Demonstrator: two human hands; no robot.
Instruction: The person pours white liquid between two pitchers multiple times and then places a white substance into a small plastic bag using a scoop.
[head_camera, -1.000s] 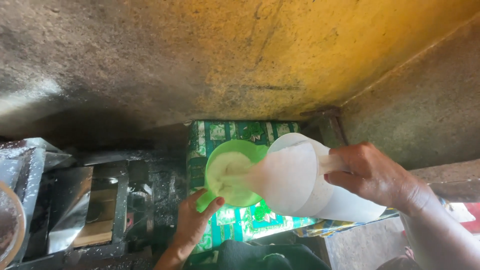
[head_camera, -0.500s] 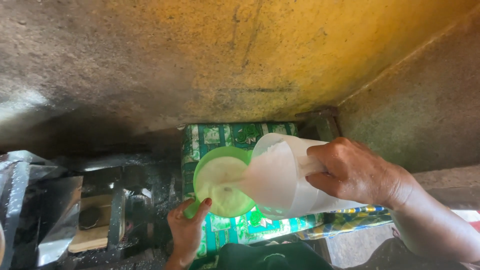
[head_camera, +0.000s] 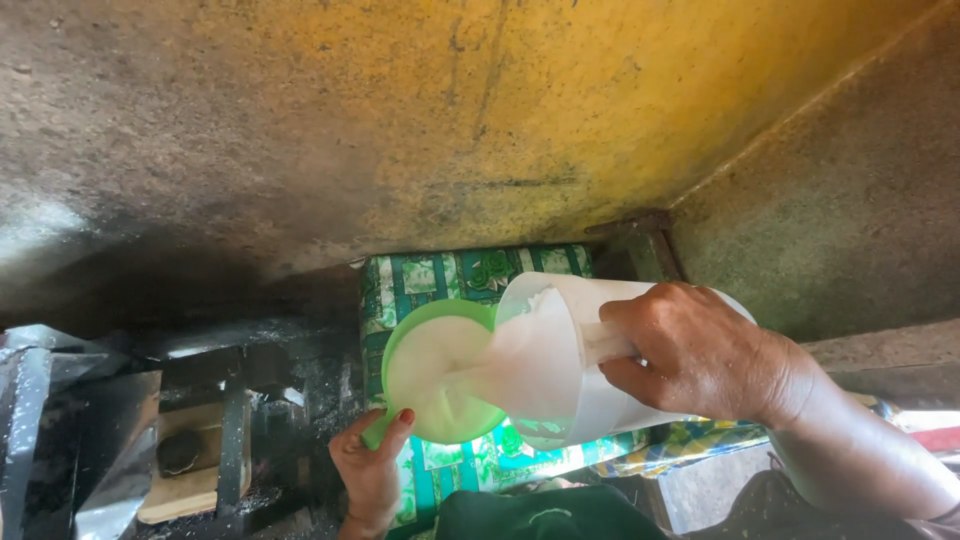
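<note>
My right hand (head_camera: 700, 355) grips the handle of a translucent white plastic jug (head_camera: 575, 350), tipped on its side toward the left. A white batter-like liquid runs from its mouth into a round green plastic scoop (head_camera: 440, 375). My left hand (head_camera: 370, 470) holds that scoop by its short handle from below, thumb on top. Both are held above a surface covered with a green and white patterned cloth (head_camera: 440, 275).
A yellow, soot-stained wall (head_camera: 480, 110) fills the top. At the left stand dark, blackened metal pieces (head_camera: 110, 440) with a wooden block (head_camera: 185, 460) among them. A grey wall (head_camera: 840, 210) rises at the right, and a blue-yellow checked cloth (head_camera: 690, 445) lies under the jug.
The jug and scoop have stayed together while the view shifted slightly. The jug is tipped a little further and more white liquid lies in the scoop.
</note>
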